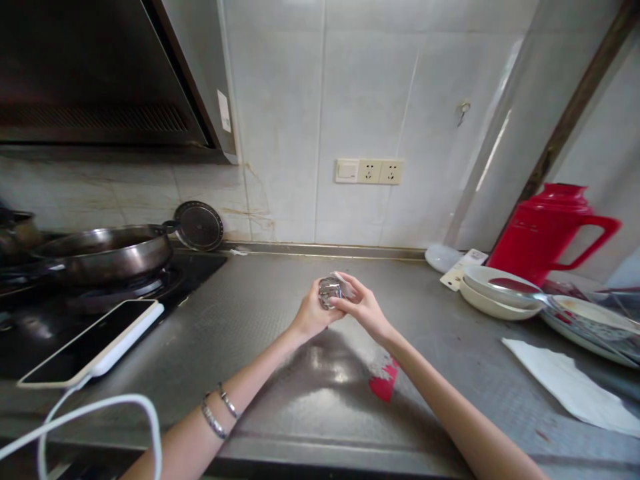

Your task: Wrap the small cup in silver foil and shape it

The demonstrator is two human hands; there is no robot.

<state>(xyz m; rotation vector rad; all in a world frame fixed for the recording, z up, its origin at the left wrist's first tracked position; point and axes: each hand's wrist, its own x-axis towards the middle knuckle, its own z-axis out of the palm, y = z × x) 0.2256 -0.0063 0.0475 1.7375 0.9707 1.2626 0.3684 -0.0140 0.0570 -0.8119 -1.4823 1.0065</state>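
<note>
Above the middle of the steel counter [240, 320], my two hands meet around a small round, shiny silver object [330, 292]; its exact kind is not clear. My left hand [311, 313] wraps it from the left and below, fingers curled. My right hand [367, 310] holds its right side, thumb and fingers closed against it. A whitish patch shows between the right thumb and forefinger, too small to name. Below my hands lies a torn pink-red piece [384, 385] on the metal surface.
At left are a steel pan [115, 257] on the stove [195, 280] and a phone [90, 343] with a white cable [115, 400]. A red thermos jug [545, 230], stacked bowls [493, 300], a plate [565, 320] and white paper [570, 383] are at right. Wall sockets [380, 172] are behind.
</note>
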